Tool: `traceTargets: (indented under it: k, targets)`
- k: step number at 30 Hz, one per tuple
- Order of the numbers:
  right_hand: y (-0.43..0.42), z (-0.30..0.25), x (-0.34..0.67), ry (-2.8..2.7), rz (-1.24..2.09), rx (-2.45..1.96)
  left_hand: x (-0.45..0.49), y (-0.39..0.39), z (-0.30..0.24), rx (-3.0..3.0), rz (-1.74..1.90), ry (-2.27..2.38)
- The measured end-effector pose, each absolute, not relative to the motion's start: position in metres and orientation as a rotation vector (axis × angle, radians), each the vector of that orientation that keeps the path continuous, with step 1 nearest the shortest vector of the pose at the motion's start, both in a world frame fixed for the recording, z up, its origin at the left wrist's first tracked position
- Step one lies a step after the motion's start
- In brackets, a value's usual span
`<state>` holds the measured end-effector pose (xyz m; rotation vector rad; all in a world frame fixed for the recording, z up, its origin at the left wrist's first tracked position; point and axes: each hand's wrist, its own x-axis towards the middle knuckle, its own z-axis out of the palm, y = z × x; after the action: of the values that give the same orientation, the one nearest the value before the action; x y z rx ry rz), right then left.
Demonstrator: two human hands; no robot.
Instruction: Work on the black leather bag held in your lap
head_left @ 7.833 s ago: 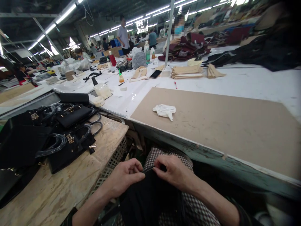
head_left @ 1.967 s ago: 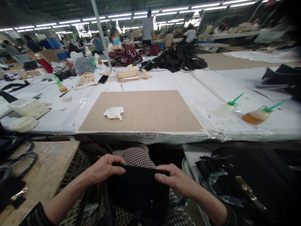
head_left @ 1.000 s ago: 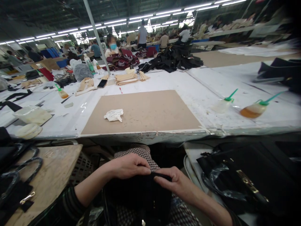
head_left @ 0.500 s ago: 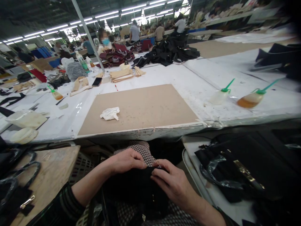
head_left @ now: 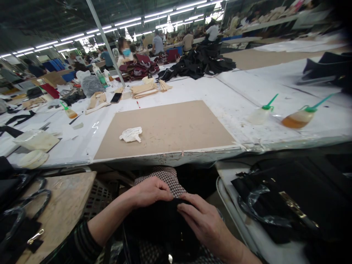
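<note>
A black bag piece (head_left: 162, 227) lies on my lap, over checked trousers (head_left: 167, 179), below the table edge. My left hand (head_left: 150, 191) is closed, its fingers pinching the top edge of the black piece. My right hand (head_left: 202, 222) grips the same edge just to the right, fingers curled over it. The two hands almost touch at the middle of that edge. Most of the piece is dark and hard to make out.
A brown board (head_left: 167, 128) with a crumpled white rag (head_left: 131, 134) lies on the white table (head_left: 236, 95). Two glue bottles (head_left: 298, 118) lie at the right. Black handbags (head_left: 288, 201) sit on a tray at my right, more bags (head_left: 16, 198) on a wooden stand (head_left: 63, 205) at my left. Other people work at the back.
My hands have drawn together along the black piece's top edge, from apart at its corners to nearly touching. The view has swung right since the oldest frame.
</note>
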<state>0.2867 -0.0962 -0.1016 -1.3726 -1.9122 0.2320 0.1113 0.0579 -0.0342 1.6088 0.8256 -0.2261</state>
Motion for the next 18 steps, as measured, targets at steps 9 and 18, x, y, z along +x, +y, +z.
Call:
traceTargets:
  k: [9,18]
  targets:
    - [-0.1017,-0.1067,0.2831,-1.933,0.299,-1.344,0.1166,0.0519,-0.0294,1.657,-0.242,0.828]
    - [-0.0959,-0.1021,0.287,-1.802,0.632,-1.332,0.1121,0.0522,-0.0256,1.711,-0.191,0.76]
